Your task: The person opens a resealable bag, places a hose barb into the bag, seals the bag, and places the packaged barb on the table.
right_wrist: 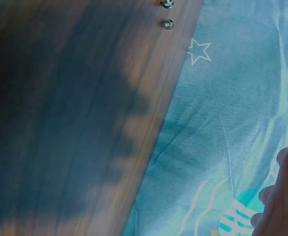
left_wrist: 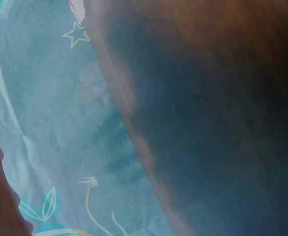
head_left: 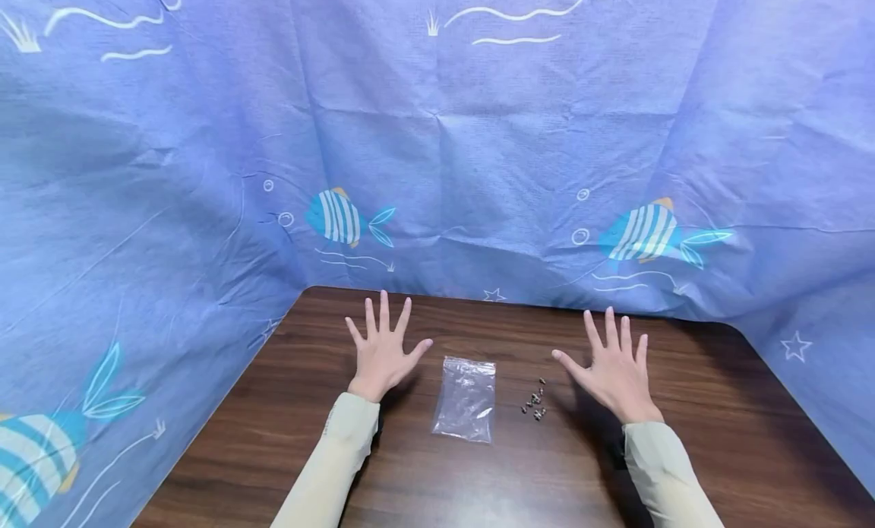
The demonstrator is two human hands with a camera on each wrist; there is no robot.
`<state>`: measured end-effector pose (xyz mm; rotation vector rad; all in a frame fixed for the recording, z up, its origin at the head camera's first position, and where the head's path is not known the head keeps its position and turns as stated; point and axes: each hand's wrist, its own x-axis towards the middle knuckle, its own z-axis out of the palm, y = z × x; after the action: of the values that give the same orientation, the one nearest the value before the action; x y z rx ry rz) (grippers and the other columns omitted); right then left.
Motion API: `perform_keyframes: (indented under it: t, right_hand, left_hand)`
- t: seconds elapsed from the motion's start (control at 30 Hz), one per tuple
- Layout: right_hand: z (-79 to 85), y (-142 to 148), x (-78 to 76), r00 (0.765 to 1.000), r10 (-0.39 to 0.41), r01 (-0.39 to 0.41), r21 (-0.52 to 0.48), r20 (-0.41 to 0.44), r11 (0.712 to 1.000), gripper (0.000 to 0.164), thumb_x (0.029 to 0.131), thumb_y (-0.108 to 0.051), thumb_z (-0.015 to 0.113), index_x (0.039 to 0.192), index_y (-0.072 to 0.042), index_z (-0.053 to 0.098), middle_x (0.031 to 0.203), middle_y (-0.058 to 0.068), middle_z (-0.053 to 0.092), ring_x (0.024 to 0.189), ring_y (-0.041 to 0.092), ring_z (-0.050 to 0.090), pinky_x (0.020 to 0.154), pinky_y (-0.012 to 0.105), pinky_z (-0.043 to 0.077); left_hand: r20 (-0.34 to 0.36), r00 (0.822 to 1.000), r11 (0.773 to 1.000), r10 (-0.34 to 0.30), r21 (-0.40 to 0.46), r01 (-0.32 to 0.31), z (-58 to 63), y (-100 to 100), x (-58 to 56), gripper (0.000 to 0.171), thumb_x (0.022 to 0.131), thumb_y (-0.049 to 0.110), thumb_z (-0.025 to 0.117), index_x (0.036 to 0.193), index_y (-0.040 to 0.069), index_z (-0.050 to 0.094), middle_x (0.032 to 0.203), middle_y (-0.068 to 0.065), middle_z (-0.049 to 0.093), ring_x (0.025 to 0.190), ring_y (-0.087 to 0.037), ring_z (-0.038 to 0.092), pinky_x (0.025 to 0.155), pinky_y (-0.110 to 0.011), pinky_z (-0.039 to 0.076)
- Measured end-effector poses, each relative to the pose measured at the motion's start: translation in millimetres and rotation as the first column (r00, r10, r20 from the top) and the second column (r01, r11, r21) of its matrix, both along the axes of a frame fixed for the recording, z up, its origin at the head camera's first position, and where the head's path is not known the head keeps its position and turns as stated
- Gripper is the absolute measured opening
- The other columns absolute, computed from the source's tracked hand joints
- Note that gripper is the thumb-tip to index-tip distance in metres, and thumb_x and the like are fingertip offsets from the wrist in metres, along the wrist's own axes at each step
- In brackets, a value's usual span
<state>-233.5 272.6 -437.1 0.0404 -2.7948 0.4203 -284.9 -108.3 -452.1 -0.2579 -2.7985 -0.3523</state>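
Both hands are spread over the table with fingers straight and nothing held. My left hand (head_left: 381,357) is left of a clear plastic zip bag (head_left: 465,400), its thumb pointing toward the bag. The bag lies flat, its zip strip at the far end. To the bag's right lies a loose scatter of several small shiny metal pieces (head_left: 536,399), too small to name. My right hand (head_left: 615,372) is right of these pieces, thumb pointing toward them. In the right wrist view, one metal piece (right_wrist: 167,24) appears near the top, and part of the right hand (right_wrist: 284,191) shows at the edge.
The dark wood-grain table (head_left: 273,437) reaches back to a blue fabric curtain (head_left: 506,171) printed with fish and stars. This cloth encloses the far side and both flanks. Shadows of the hands fall on the tabletop.
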Motion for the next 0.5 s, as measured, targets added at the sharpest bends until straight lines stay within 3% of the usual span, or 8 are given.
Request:
perform_keyframes:
  t: [0.3,0.5]
  right_hand:
    - [-5.6,0.2,1.4,1.000,0.008,-0.008,-0.019,0.017,1.000,0.096,0.084,-0.072,0.048,0.156,-0.018,0.011,0.159,0.026,0.006,0.145,0.048,-0.002,0.108,0.069,-0.005]
    - [0.2,-1.1,-1.0,0.999,0.031,-0.029,-0.075,0.019,0.997,0.092,0.089,-0.068,0.045,0.156,-0.018,0.006,0.159,0.024,-0.001,0.145,0.047,-0.006,0.109,0.067,-0.008]
  left_hand:
    - [0.032,0.999,1.000,-0.023,0.018,0.022,1.4,-2.4,-1.5,0.083,0.089,0.072,0.038,0.155,0.032,0.008,0.161,-0.007,-0.017,0.146,-0.035,-0.018,0.106,-0.070,-0.014]
    - [0.004,0.999,0.998,-0.045,0.039,0.045,7.9,-5.6,-3.6,0.081,0.090,0.069,0.039,0.155,0.030,0.012,0.161,-0.008,-0.014,0.146,-0.034,-0.017,0.107,-0.069,-0.012]
